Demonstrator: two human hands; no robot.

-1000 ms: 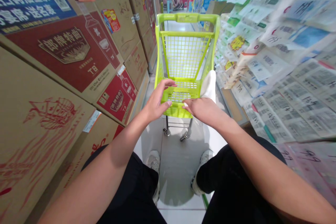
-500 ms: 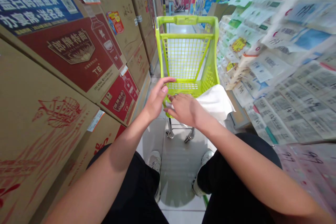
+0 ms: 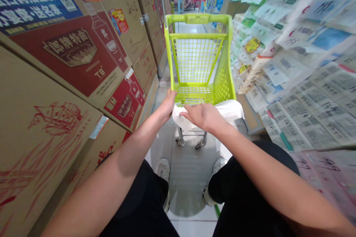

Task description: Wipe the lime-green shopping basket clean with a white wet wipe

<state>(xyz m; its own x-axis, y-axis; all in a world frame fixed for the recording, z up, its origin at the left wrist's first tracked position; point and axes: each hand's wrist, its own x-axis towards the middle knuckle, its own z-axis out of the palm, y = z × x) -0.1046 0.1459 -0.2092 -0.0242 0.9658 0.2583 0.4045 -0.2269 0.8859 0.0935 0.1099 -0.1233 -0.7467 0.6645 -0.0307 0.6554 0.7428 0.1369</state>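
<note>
A lime-green shopping cart with a grid basket stands upright in front of me. My left hand is closed on the left side of its near rim; its fingers are partly hidden. Pressed to the middle of that rim, my right hand pinches a bunched white cloth. The cloth drapes across the near edge of the basket and hangs down past the right corner. Through the open top, the slatted basket floor is visible.
Stacked cardboard cartons wall the left side. Bagged white packs with handwritten prices are piled on the right. Caster wheels rest on the tiled floor between my shoes. A person stands far down the aisle.
My left hand has come down from above the basket onto its left rim. My right hand has lowered slightly, and the cloth now spreads further left along the near edge.
</note>
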